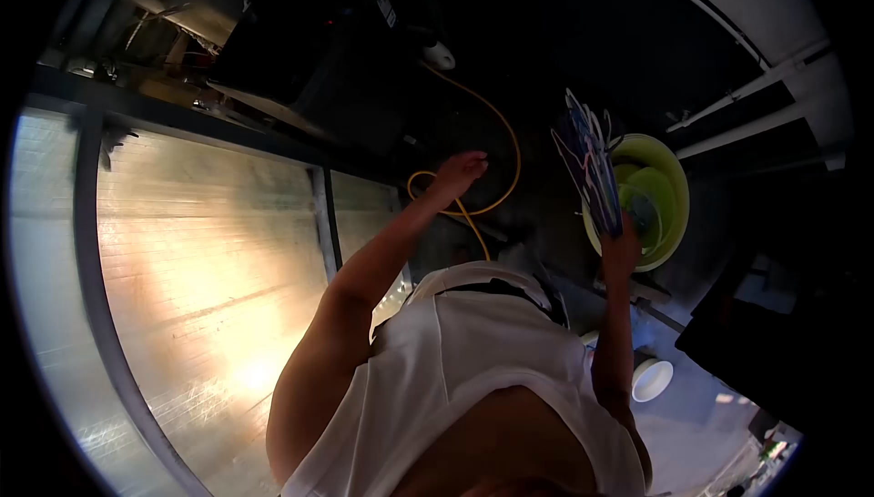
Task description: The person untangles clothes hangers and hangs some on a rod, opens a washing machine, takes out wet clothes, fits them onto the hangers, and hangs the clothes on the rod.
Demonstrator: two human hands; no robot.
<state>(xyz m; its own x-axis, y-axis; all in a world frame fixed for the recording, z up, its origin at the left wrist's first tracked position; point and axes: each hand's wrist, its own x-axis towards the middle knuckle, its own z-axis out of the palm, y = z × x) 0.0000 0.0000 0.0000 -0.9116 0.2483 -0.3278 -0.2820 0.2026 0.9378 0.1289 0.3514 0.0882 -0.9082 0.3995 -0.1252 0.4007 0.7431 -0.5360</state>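
Note:
My right hand is closed around one end of a bundle of thin hangers, blue, white and dark. The bundle points up and away from me, its looped ends fanned out at the top. Just right of the hangers is a lime-green tub; a smaller green, partly see-through container sits inside it. My left hand hangs in the air in front of my waist, fingers loosely curled in, with nothing visible in it. A yellow cord passes behind and below that hand.
The yellow cord loops over the dark floor toward a white object. To my left stand large glowing translucent panels in dark frames. A dark box-like unit is at upper left. A white round container lies at lower right.

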